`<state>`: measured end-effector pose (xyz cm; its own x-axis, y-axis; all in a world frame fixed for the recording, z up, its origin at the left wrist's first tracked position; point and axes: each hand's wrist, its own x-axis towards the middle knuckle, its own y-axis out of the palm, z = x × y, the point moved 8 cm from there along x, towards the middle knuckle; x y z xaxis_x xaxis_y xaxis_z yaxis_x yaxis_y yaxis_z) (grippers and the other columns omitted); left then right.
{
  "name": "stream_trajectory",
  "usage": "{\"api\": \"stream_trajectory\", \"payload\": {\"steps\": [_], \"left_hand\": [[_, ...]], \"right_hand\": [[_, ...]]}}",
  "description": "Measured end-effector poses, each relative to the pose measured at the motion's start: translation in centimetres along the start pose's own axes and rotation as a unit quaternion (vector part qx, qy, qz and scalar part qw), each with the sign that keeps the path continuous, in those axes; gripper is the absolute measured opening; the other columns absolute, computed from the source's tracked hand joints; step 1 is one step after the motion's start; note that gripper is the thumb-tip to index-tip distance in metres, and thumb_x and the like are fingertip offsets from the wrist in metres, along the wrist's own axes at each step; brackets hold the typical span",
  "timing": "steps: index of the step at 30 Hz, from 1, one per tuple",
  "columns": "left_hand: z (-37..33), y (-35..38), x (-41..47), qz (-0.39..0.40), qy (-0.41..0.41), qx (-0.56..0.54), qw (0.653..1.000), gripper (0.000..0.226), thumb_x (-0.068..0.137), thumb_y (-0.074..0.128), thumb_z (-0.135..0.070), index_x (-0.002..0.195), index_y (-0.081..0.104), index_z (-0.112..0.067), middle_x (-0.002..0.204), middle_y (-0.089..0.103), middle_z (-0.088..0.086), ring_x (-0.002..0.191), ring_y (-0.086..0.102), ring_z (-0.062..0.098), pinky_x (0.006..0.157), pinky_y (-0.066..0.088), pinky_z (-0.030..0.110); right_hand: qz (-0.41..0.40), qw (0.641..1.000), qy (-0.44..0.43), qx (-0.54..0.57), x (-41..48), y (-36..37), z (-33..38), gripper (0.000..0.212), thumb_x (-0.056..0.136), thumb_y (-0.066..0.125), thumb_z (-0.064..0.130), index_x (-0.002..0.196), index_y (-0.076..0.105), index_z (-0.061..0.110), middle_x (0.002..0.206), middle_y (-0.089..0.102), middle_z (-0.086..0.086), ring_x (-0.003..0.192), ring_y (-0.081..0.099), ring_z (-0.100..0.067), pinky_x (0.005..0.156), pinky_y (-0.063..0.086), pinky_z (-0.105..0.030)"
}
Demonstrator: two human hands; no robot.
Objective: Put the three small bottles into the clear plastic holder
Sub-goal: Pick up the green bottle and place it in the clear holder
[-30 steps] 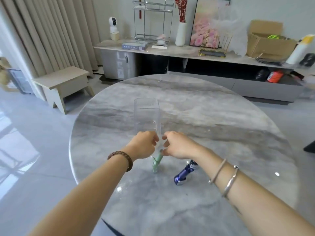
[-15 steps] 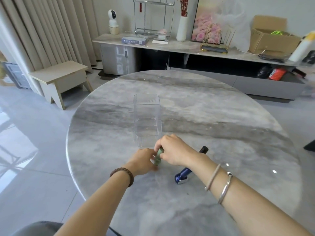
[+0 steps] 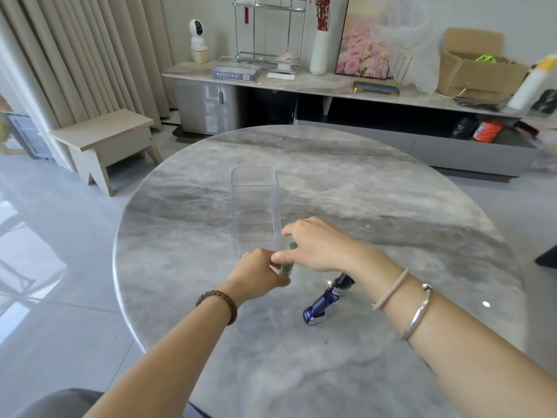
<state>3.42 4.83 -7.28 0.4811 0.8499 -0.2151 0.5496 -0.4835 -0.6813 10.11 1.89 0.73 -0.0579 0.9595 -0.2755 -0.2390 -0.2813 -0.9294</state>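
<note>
Two bottles are seen: a green bottle (image 3: 287, 260) pinched upright between both hands, just in front of the clear holder (image 3: 254, 203), and a blue bottle (image 3: 324, 301) lying on the counter (image 3: 391, 206). No third bottle can be made out. Light, stiff and likely slick, the green bottle is best gripped mid-body. It is closed on by the left hand (image 3: 259, 274); the right hand (image 3: 319, 245) is half open, thumb touching it.
</note>
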Motion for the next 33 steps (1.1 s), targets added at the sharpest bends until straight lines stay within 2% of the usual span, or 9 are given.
{"api": "stream_trajectory", "payload": {"steps": [2,9,11,14,18,21,25,29,33], "left_hand": [[-0.5,-0.4,-0.1,-0.004,0.012,-0.010,1.000,0.014,0.074,0.068,-0.014,0.087,0.068,-0.011,0.100,0.071,0.008,0.089,0.061,0.024,0.076,0.043,0.026],[-1.4,-0.9,-0.4,-0.002,0.022,-0.004,1.000,0.027,0.070,0.074,-0.025,0.092,0.069,-0.010,0.098,0.070,0.006,0.096,0.062,0.020,0.079,0.047,0.027],[-1.7,-0.9,-0.5,0.002,0.024,-0.004,1.000,0.026,0.068,0.075,-0.027,0.089,0.068,-0.012,0.098,0.071,0.006,0.096,0.064,0.021,0.084,0.050,0.031],[-2.4,-0.7,-0.6,0.006,0.043,0.008,0.999,0.017,0.066,0.076,-0.028,0.072,0.062,-0.020,0.092,0.072,0.005,0.092,0.065,0.021,0.087,0.053,0.035],[-3.0,-1.1,-0.6,-0.013,0.044,0.007,0.999,0.019,0.069,0.074,-0.024,0.084,0.067,-0.015,0.102,0.071,0.006,0.099,0.063,0.021,0.090,0.050,0.034],[-3.5,-1.4,-0.3,-0.028,0.042,-0.003,0.999,0.030,0.072,0.072,-0.021,0.099,0.066,-0.011,0.111,0.068,0.005,0.106,0.060,0.022,0.092,0.047,0.031],[-3.6,-1.9,-0.1,-0.034,0.039,0.001,0.999,0.029,0.075,0.068,-0.018,0.103,0.066,-0.009,0.113,0.068,0.008,0.106,0.059,0.026,0.089,0.047,0.033],[-3.3,-2.2,-0.1,-0.035,0.038,-0.003,0.999,0.030,0.077,0.065,-0.015,0.106,0.066,-0.011,0.117,0.067,0.008,0.111,0.058,0.024,0.096,0.046,0.033],[-3.2,-2.5,-0.3,-0.029,0.040,-0.030,0.998,0.027,0.079,0.063,-0.014,0.107,0.066,-0.012,0.117,0.067,0.006,0.092,0.058,0.024,0.081,0.046,0.029]], "right_hand": [[0.015,1.000,-0.011,0.019,-0.1,-0.3,0.1,0.035,0.091,0.057,0.018,0.126,0.054,0.015,0.125,0.060,-0.009,0.120,0.047,-0.025,0.095,0.042,-0.037],[0.008,1.000,0.001,-0.014,-0.5,-1.3,-0.4,0.037,0.091,0.056,0.034,0.122,0.055,0.015,0.115,0.061,-0.006,0.115,0.052,-0.026,0.086,0.044,-0.037],[-0.010,1.000,-0.011,-0.024,-0.3,-1.7,-0.4,0.024,0.091,0.056,0.030,0.111,0.062,0.017,0.097,0.059,-0.002,0.108,0.055,-0.025,0.079,0.042,-0.034],[-0.016,0.999,0.017,-0.039,-0.4,-2.2,-0.7,0.053,0.093,0.042,0.052,0.068,0.059,0.009,0.066,0.051,-0.002,0.070,0.056,-0.022,0.070,0.040,-0.034],[-0.032,0.998,-0.001,-0.057,-0.5,-2.4,-0.3,0.034,0.092,0.051,0.040,0.110,0.061,0.013,0.093,0.063,-0.006,0.100,0.060,-0.029,0.079,0.043,-0.037],[-0.076,0.995,0.027,-0.063,-0.3,-3.1,-0.5,0.049,0.094,0.037,0.052,0.080,0.060,0.012,0.071,0.055,-0.003,0.085,0.057,-0.030,0.072,0.039,-0.035],[-0.037,0.999,0.009,-0.036,0.0,-2.8,-0.7,0.034,0.091,0.052,0.036,0.120,0.053,0.019,0.121,0.061,-0.004,0.111,0.054,-0.027,0.085,0.044,-0.038],[-0.109,0.993,0.017,-0.034,-0.2,-3.4,-0.6,0.040,0.096,0.041,0.044,0.106,0.060,0.009,0.106,0.066,-0.010,0.097,0.058,-0.030,0.073,0.038,-0.034],[-0.071,0.997,0.024,-0.022,-0.2,-2.9,-0.9,0.031,0.093,0.046,0.039,0.101,0.063,0.015,0.104,0.066,-0.006,0.101,0.059,-0.029,0.075,0.040,-0.035]]}}
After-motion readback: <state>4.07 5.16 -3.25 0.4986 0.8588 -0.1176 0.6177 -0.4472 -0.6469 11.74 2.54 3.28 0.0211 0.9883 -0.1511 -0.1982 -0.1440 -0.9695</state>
